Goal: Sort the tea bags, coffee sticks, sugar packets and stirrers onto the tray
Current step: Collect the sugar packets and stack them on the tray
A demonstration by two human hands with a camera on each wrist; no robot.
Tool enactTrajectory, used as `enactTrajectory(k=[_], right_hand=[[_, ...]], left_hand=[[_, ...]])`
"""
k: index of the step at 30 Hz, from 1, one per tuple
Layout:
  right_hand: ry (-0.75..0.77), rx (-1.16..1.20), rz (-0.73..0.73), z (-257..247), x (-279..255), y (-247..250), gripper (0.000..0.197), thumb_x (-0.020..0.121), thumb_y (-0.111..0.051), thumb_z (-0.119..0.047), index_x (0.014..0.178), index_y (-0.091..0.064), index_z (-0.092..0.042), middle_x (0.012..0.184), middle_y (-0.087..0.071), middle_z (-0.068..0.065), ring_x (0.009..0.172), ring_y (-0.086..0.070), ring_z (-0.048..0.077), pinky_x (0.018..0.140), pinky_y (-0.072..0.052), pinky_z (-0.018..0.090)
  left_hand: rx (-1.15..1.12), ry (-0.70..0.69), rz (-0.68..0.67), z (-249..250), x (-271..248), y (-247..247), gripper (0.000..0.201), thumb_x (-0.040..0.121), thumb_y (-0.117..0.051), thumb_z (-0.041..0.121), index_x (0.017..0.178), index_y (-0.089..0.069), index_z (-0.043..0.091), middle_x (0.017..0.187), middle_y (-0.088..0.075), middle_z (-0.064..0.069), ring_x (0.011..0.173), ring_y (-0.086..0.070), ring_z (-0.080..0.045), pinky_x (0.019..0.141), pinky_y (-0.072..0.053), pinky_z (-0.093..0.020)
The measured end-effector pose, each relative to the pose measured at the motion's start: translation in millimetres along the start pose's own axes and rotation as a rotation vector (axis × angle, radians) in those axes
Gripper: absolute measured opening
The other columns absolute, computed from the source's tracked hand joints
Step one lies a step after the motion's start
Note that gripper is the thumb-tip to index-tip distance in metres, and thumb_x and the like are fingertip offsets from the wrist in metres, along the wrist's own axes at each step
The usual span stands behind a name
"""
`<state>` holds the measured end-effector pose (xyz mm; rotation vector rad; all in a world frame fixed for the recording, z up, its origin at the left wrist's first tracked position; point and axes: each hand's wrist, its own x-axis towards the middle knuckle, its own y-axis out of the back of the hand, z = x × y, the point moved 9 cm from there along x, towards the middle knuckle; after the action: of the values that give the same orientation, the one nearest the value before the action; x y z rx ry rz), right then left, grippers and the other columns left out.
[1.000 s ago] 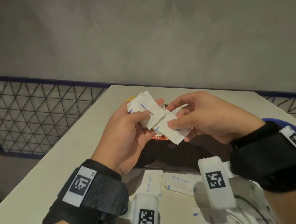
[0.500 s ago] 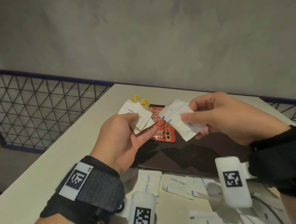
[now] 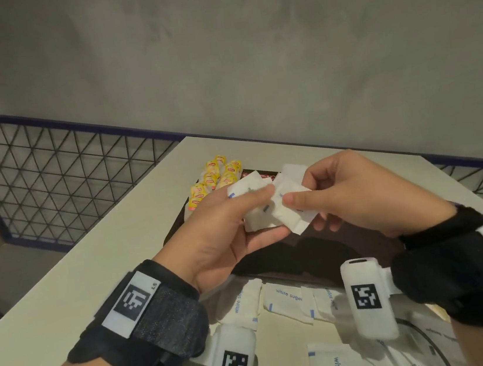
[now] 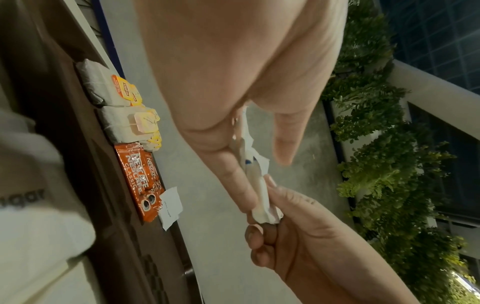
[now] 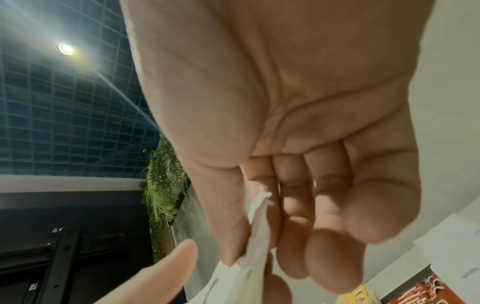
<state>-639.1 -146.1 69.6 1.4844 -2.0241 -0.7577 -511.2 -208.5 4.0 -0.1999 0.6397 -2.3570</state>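
Above the dark brown tray (image 3: 320, 254), my left hand (image 3: 268, 213) grips a small stack of white sugar packets (image 3: 250, 187) between thumb and fingers. My right hand (image 3: 296, 189) pinches another white sugar packet (image 3: 293, 222) that overlaps the stack. In the left wrist view the packets (image 4: 259, 185) sit edge-on between both hands. Tea bags with yellow tags (image 3: 218, 176) lie at the tray's far left corner. Beside them are orange coffee sticks (image 4: 140, 181) and one sugar packet (image 4: 170, 204). No stirrers show.
Several loose sugar packets (image 3: 286, 299) lie on the white table (image 3: 93, 279) in front of the tray, under my wrists. A black mesh railing (image 3: 50, 183) runs along the table's left and far sides. A grey wall stands behind.
Half a second ago my hands were apart, each holding packets. They have come back together over the tray, and the right hand's packet now overlaps the left hand's stack.
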Motion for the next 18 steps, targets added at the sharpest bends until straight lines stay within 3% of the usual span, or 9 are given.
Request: enactTrajectory(k=[4,7,11,18], right_hand=[[0.007,0.053,0.007,-3.0,-0.6,-2.5,0.033,0.086,-0.077,-0.039,0.088,-0.072,-0.006,0.073,-0.076,0.007,0.061,-0.068,0.019,0.061,-0.057,0.037],[0.025,0.167,-0.016,-6.6,-0.5,-3.9,0.021,0.086,-0.079,-0.024,0.097,-0.073,-0.007,0.079,-0.077,0.012,0.065,-0.07,0.021,0.06,-0.059,0.036],[0.04,0.235,0.009,-4.5,2.0,0.1,0.013,0.087,-0.077,-0.007,0.098,-0.073,-0.002,0.076,-0.075,0.017,0.064,-0.07,0.023,0.061,-0.061,0.032],[0.03,0.28,0.001,-2.2,2.9,-1.2,0.01,0.089,-0.074,-0.007,0.098,-0.074,-0.002,0.082,-0.076,0.021,0.067,-0.07,0.025,0.063,-0.06,0.031]], left_hand=[[0.024,-0.04,0.02,-0.5,1.2,3.6,0.04,0.093,-0.066,-0.002,0.132,-0.062,0.007,0.121,-0.075,-0.015,0.108,-0.075,-0.03,0.088,-0.062,-0.039],[0.002,-0.08,0.055,5.3,2.2,7.7,0.038,0.092,-0.067,-0.004,0.129,-0.063,0.006,0.119,-0.076,-0.015,0.106,-0.075,-0.03,0.084,-0.064,-0.036],[-0.027,-0.095,0.069,8.8,1.4,7.6,0.037,0.091,-0.068,-0.003,0.127,-0.063,0.003,0.117,-0.076,-0.016,0.108,-0.075,-0.032,0.082,-0.064,-0.036],[-0.058,-0.089,0.083,8.9,-0.1,7.6,0.033,0.094,-0.066,-0.002,0.126,-0.064,0.005,0.119,-0.076,-0.015,0.109,-0.074,-0.028,0.083,-0.064,-0.037]])
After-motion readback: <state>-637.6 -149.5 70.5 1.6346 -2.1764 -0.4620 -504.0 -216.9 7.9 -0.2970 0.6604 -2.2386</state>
